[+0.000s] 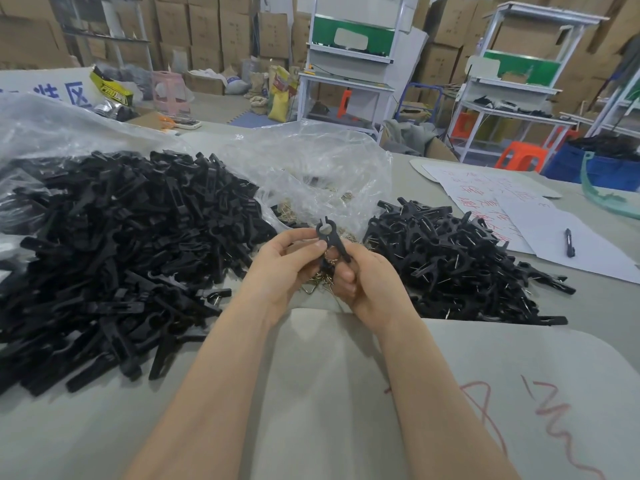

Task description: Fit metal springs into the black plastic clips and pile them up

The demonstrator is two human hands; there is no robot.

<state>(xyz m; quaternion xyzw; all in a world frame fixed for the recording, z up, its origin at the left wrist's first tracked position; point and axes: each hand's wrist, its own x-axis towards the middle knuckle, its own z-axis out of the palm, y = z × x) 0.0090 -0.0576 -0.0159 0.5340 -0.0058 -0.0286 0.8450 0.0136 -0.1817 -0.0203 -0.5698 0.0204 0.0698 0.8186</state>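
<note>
Gripping: the left hand (287,268) pinches a clip (329,237) between thumb and forefinger just below its round head; the right hand (363,282) has its fingers curled round the lower leg, so both hands are clamped on the one piece
Shape of it: matte black plastic, a ring-shaped head with a small notch on top and two flat legs splaying downward, held up above the table between the two heaps
Between the palms: a thin brass-coloured wire spring (330,253) shows just under the legs; whether it is seated in the plastic I cannot tell
Under the hands: loose springs (311,287), small bent wire triangles, lie on the cloth and run back into the mouth of the bag
Behind the hands: a clear bag (311,161) of crinkled, glossy film, slumped open
Left side: a big sprawling heap of bare clips (121,244), long flat dull black pieces, partly lying on more clear film
Right side: a smaller pile of finished clips (450,258), with glints of wire among the black
Table (329,375): a grey, felt-like matte cover with red scrawl (554,427) near the right edge
Far right: white paper sheets (540,230) with red handwriting, and a black pen (569,242) lying on them
Beyond: stacked cardboard boxes (207,26), white metal racks (349,46) with green panels, an orange plastic stool (521,155)
</note>
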